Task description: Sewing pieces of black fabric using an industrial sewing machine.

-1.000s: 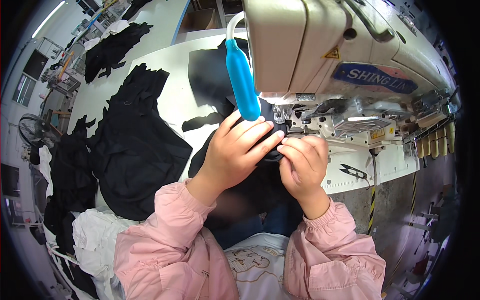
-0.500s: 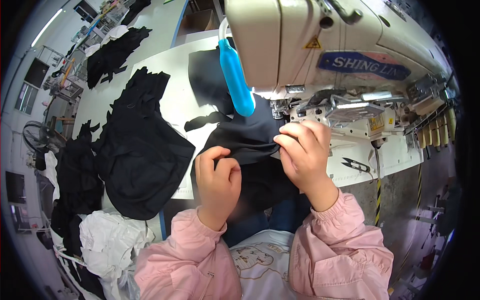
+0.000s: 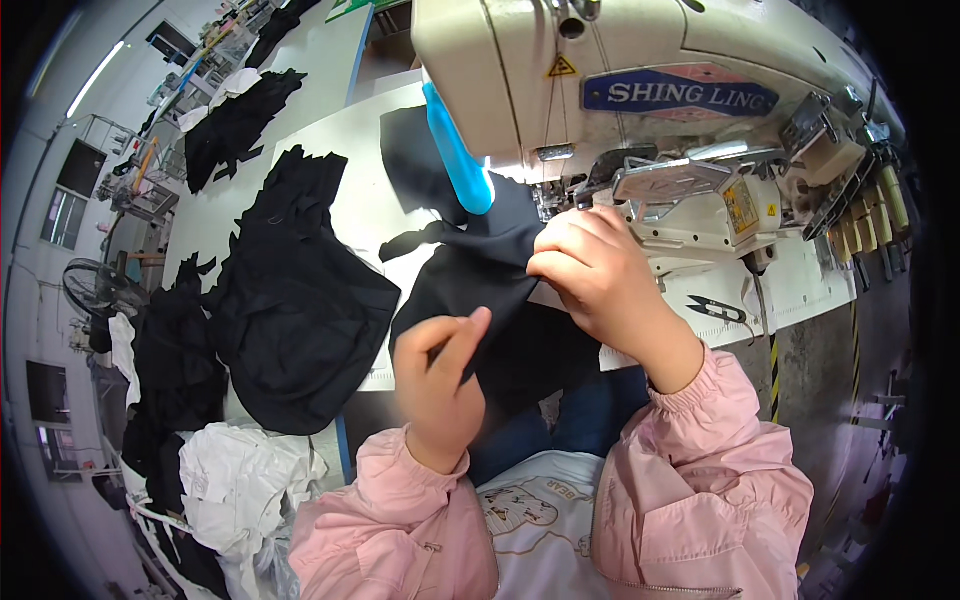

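A piece of black fabric (image 3: pixel 470 265) runs from under the needle area of a cream sewing machine (image 3: pixel 640 120) down toward my lap. My right hand (image 3: pixel 600 275) pinches the fabric's upper edge close to the machine's presser foot. My left hand (image 3: pixel 440 385) grips the fabric's lower edge near the table's front, thumb and fingers closed on the cloth. Both sleeves are pink.
A stack of black cut pieces (image 3: pixel 295 310) lies left on the white table (image 3: pixel 360 215). More black cloth (image 3: pixel 235 125) sits farther back. A blue tube (image 3: pixel 458 155) hangs by the machine. Thread snips (image 3: pixel 718 310) lie at the right. White cloth (image 3: pixel 235 480) is heaped lower left.
My left hand has drawn back from the needle area toward my body, pulling the fabric's lower edge with it. My right hand stayed near the presser foot.
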`<action>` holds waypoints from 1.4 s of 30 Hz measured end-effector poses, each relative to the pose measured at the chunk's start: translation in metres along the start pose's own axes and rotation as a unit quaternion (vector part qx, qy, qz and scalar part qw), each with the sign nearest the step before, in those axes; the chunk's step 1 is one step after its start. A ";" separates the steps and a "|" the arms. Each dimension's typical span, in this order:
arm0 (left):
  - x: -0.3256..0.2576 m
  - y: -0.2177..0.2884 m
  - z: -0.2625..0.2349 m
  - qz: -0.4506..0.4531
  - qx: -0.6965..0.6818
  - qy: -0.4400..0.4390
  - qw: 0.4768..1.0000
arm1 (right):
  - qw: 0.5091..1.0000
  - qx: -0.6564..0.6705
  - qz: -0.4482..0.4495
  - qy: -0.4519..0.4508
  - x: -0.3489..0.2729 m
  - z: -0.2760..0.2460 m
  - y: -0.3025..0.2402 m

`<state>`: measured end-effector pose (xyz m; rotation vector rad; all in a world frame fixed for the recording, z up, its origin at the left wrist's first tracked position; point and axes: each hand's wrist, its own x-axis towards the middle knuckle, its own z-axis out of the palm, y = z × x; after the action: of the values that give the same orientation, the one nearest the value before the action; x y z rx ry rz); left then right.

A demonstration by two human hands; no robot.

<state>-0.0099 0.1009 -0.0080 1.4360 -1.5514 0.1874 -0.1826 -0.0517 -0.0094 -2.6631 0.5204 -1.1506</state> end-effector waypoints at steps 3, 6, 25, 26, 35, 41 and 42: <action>0.007 0.003 -0.005 0.014 -0.035 -0.024 0.999 | 0.999 0.042 -0.016 -0.009 0.008 -0.004 0.000; 0.012 0.000 -0.009 -0.020 -0.071 -0.052 0.996 | 0.995 0.087 -0.028 -0.027 0.011 -0.005 0.001; 0.005 -0.024 0.002 0.047 -0.088 -0.148 0.984 | 0.993 -0.074 -0.091 0.033 -0.002 -0.010 -0.032; 0.005 -0.028 0.011 0.068 -0.056 -0.157 0.984 | 0.995 -0.067 -0.074 0.023 -0.012 -0.011 -0.033; 0.043 -0.048 0.072 0.200 -0.003 -0.101 0.975 | 0.988 -0.067 -0.051 0.133 -0.041 0.001 -0.032; 0.081 -0.035 0.062 0.081 -0.107 -0.152 0.979 | 0.979 -0.093 -0.023 0.180 0.001 -0.025 -0.030; 0.086 -0.039 0.062 0.090 -0.116 -0.150 0.978 | 0.980 -0.083 -0.002 0.179 0.006 -0.026 -0.031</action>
<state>0.0045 -0.0110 0.0031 1.1772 -1.8836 -0.1069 -0.1901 -0.0264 0.0218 -2.5967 0.6957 -1.6710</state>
